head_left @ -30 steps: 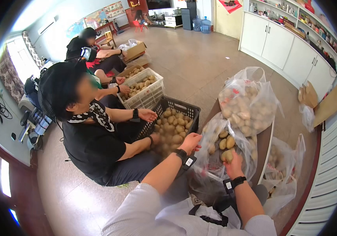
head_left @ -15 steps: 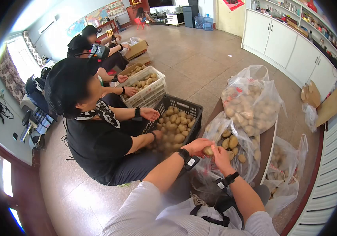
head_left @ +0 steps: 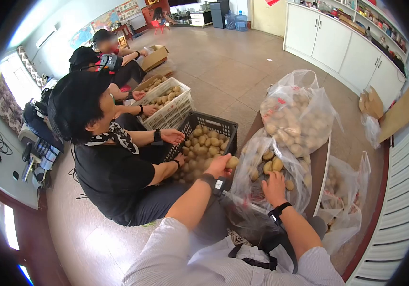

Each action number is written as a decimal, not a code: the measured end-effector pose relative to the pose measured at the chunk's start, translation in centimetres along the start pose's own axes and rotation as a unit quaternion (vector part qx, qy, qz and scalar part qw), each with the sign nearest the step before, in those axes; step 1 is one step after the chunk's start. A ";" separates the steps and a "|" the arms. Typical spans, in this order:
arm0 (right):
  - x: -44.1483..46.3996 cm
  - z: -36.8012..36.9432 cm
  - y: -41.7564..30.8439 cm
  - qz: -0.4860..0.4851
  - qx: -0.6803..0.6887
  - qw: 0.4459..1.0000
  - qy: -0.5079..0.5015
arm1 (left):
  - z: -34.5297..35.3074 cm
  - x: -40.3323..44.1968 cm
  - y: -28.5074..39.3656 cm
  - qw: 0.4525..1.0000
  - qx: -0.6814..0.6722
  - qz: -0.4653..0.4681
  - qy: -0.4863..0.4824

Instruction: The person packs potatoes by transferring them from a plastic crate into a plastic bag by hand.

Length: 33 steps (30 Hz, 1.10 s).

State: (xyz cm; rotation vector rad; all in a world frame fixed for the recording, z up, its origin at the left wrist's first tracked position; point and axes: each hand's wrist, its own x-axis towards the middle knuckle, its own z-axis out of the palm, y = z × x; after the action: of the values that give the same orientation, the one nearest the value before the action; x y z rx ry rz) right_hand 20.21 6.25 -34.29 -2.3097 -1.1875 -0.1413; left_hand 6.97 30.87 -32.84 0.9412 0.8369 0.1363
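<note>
My left hand (head_left: 218,167) grips a potato (head_left: 232,162) at its fingertips, near the right front corner of the black crate (head_left: 235,138). Potatoes (head_left: 207,140) fill much of that crate. My right hand (head_left: 274,188) reaches into the mouth of an open clear plastic bag (head_left: 247,188), its fingers apart and touching or just beside the loose potatoes (head_left: 277,164) inside. Whether those fingertips press on one potato is hard to see. Both my wrists wear black bands with small devices.
Behind the open bag stands a fuller bag of potatoes (head_left: 300,119) on a brown bench (head_left: 316,171). More bags (head_left: 340,190) sit on the floor to the right. At my left a co-worker (head_left: 109,162) works at the black crate; farther back are a white crate (head_left: 178,112) and other people.
My hands have separated. The left has carried the potato left toward the black crate, while the right has moved down into the open bag. The view has shifted slightly.
</note>
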 end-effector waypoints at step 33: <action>-4.4 0.3 4.1 0.101 0.048 0.985 -0.128 | -14.4 13.9 -8.5 0.953 0.151 0.254 0.072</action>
State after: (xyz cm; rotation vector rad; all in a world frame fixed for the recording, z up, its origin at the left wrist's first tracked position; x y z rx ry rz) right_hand 20.70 1.33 -37.64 -2.3975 -1.0432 0.2891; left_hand 4.54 41.42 -51.74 1.4400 0.7450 0.5391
